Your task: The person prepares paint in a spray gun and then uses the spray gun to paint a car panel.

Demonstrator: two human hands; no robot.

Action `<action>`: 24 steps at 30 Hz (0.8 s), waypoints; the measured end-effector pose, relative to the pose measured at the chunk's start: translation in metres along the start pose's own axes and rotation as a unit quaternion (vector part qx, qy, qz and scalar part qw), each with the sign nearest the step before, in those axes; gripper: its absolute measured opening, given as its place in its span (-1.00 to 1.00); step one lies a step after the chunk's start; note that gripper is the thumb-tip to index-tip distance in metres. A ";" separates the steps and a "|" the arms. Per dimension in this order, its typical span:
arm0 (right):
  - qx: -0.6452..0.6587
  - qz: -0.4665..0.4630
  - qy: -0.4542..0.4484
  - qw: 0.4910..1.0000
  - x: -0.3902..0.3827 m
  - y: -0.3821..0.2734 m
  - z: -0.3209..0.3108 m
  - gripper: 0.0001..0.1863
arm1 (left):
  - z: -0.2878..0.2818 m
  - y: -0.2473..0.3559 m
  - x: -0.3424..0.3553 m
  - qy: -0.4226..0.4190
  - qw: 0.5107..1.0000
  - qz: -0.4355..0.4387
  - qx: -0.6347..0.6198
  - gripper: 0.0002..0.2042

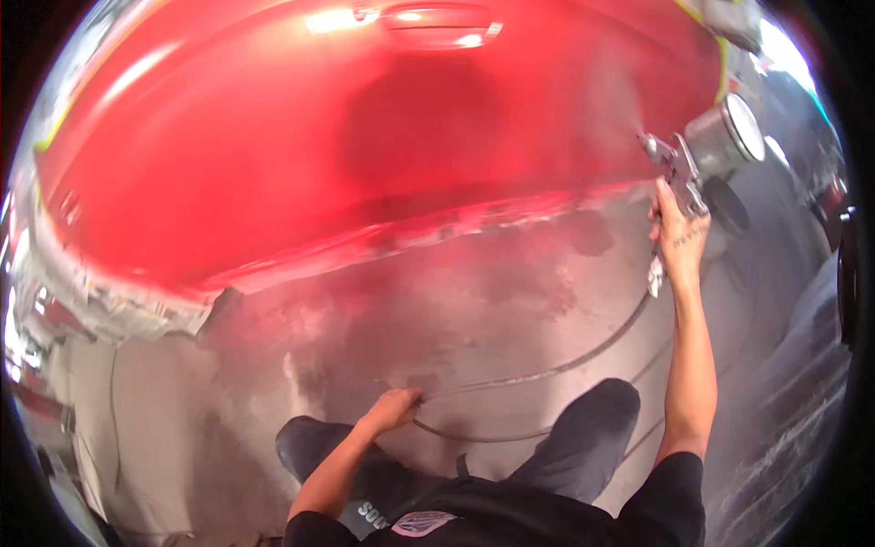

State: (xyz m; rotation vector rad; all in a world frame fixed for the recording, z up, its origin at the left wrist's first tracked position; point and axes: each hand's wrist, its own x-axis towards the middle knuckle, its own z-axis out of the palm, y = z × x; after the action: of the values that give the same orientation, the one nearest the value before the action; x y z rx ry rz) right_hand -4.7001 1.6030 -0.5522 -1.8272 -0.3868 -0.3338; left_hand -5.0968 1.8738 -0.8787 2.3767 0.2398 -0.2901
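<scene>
My right hand (682,228) is wrapped round the handle of a metal spray gun (679,164), raised at the right. A silvery cup (720,137) with a pale lid sits tilted on the gun, whose nozzle faces the red car panel (273,155). A faint mist shows off the nozzle. From the grip an air hose (583,354) curves down and left to my left hand (396,409), which is closed around it low in front of my knees. A recessed handle (442,25) lies near the panel's top.
Masking paper and plastic (118,305) edge the panel at the left, with yellow-green tape (56,118) along its border. Red overspray stains the grey floor (365,319) beneath. Another dark hose line runs behind my right arm. Plastic-like sheeting (784,428) lies at the far right.
</scene>
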 end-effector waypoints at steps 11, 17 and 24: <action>0.081 -0.049 -0.138 0.986 -0.152 -0.150 0.154 -0.75 | 0.006 -0.083 -0.065 -0.023 0.999 -0.031 0.018 -0.77; 0.095 -0.077 -0.238 0.963 -0.208 -0.219 0.237 -0.78 | -0.016 -0.088 -0.112 -0.044 0.995 -0.080 0.045 -0.74; 0.191 -0.104 -0.307 0.927 -0.277 -0.308 0.352 -0.69 | -0.026 -0.102 -0.167 -0.043 0.984 -0.124 0.123 -0.70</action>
State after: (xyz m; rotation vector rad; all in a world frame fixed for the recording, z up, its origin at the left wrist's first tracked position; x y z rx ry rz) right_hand -5.0709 1.9965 -0.4999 -1.4712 -1.0136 0.1804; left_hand -5.2794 1.9504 -0.8799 2.5714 0.4855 -0.5677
